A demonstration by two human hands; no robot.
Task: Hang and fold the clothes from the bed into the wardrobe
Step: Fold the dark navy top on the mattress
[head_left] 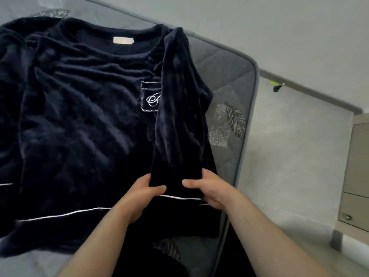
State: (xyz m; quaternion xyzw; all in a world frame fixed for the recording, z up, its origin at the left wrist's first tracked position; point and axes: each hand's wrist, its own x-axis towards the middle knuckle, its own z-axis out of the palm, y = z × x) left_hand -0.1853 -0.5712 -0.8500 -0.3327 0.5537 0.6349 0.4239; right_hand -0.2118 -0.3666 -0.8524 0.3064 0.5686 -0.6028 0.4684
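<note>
Both hands hold the cuff end of one sleeve (175,120) of a dark blue velvet top (69,116). The left hand (142,193) pinches the cuff's left edge, thumb on top and fingers curled underneath. The right hand (208,191) grips the right edge the same way, its thumb lying across the cloth. A white piping line (179,197) runs between the two grips. From the hands, the sleeve stretches up and away, folded over the top's right side to the shoulder, and covers part of a chest pocket (149,96) with a stitched white letter.

The top lies front-up on the grey quilted mattress (231,70), spreading out left of the hands; its neck label (123,40) is at the far end, and its hem stripe (65,213) runs left of the left wrist. Right of the grip, past the mattress edge, is pale floor (289,140) and a beige cabinet (357,166).
</note>
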